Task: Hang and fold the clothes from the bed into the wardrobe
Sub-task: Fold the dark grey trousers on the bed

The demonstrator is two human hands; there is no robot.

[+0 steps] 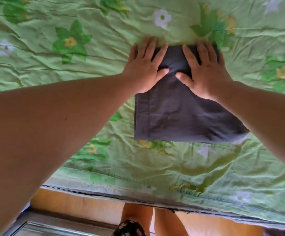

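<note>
A dark grey folded garment (181,114) lies flat on the bed, roughly in the middle of the view. My left hand (145,67) presses flat on its far left corner, fingers straight and spread, the fingertips reaching past the far edge onto the sheet. My right hand (204,68) presses flat on the far right part in the same way. The two thumbs nearly meet over a small crease in the cloth. Both forearms stretch in from the near corners of the view.
The bed is covered by a crumpled green sheet (70,68) with a flower print. Its near edge (121,195) runs across the bottom, above a wooden frame. My legs (164,222) stand right against it.
</note>
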